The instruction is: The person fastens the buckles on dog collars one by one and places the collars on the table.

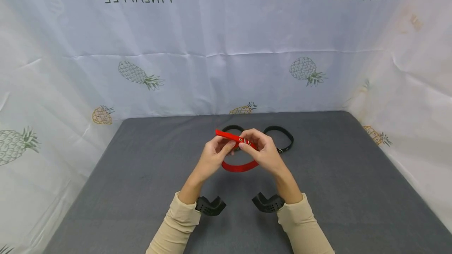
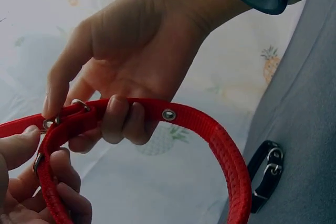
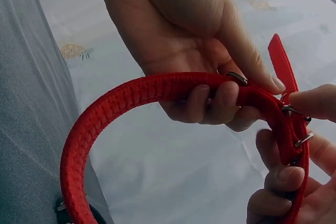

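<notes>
Pineapple-print sheeting walls a grey tabletop (image 1: 141,175), where both hands hold a red collar (image 1: 239,166) raised above it. The left hand (image 1: 212,158) and right hand (image 1: 265,154) pinch the strap either side of its metal buckle (image 3: 294,129), seemingly steadying it for threading. A black collar (image 1: 282,138) lies behind.

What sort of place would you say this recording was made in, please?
Probably a makeshift recording booth rather than a home: a grey padded table walled by a pineapple-print sheet, where both hands hold a red collar.
</notes>
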Demonstrator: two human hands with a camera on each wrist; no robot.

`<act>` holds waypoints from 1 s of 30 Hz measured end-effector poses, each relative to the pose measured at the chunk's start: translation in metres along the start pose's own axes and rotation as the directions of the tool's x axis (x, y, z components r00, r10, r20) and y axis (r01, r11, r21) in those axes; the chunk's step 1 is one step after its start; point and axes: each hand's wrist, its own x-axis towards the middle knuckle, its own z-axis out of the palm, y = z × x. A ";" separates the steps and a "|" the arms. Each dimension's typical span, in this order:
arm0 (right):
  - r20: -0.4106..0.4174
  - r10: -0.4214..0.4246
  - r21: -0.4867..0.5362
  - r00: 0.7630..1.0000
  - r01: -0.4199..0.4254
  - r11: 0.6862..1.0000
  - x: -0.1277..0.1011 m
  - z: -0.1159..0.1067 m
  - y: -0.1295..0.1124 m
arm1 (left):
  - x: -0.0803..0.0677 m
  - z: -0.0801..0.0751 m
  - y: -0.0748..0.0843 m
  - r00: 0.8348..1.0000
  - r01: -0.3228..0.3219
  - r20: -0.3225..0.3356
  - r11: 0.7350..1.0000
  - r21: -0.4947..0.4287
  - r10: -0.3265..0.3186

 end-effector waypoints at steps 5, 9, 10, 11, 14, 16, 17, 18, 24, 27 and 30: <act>-0.011 -0.043 0.010 0.999 0.043 0.999 0.000 0.000 0.000 | 0.000 0.003 -0.001 1.000 0.003 -0.016 1.000 -0.023 -0.003; -0.034 -0.066 0.032 0.997 0.067 0.997 0.000 0.001 0.001 | 0.000 0.006 -0.002 0.999 -0.034 -0.022 0.997 -0.069 0.033; -0.038 -0.064 0.040 0.997 0.066 0.997 0.000 0.001 0.001 | 0.000 0.007 -0.002 0.999 -0.048 -0.024 0.996 -0.078 0.047; -0.042 -0.066 0.045 0.997 0.068 0.997 0.000 0.002 0.001 | 0.000 0.007 -0.003 0.998 -0.063 -0.026 0.994 -0.086 0.061; -0.050 -0.061 0.068 0.997 0.065 0.996 0.001 0.003 0.002 | 0.000 0.009 -0.003 0.996 -0.087 -0.030 0.991 -0.101 0.084; -0.049 -0.054 0.087 0.997 0.058 0.995 0.001 0.004 0.003 | 0.000 0.011 -0.002 0.996 -0.091 -0.033 0.990 -0.106 0.088; -0.048 -0.048 0.094 0.998 0.052 0.994 0.001 0.005 0.003 | 0.000 0.011 -0.002 0.995 -0.092 -0.036 0.990 -0.108 0.088; -0.045 -0.038 0.105 0.998 0.043 0.994 0.001 0.006 0.003 | 0.000 0.011 -0.002 0.995 -0.091 -0.038 0.990 -0.108 0.087; -0.040 0.025 0.130 0.999 -0.020 0.991 0.002 0.009 0.002 | 0.000 0.013 -0.002 0.996 -0.086 -0.043 0.992 -0.095 0.082; -0.040 0.040 0.140 0.998 -0.034 0.990 0.002 0.010 0.002 | -0.001 0.013 -0.001 0.995 -0.086 -0.050 0.992 -0.092 0.082; -0.031 0.048 0.155 0.998 -0.043 0.987 0.002 0.010 0.002 | -0.001 0.013 0.000 0.995 -0.084 -0.061 0.992 -0.089 0.078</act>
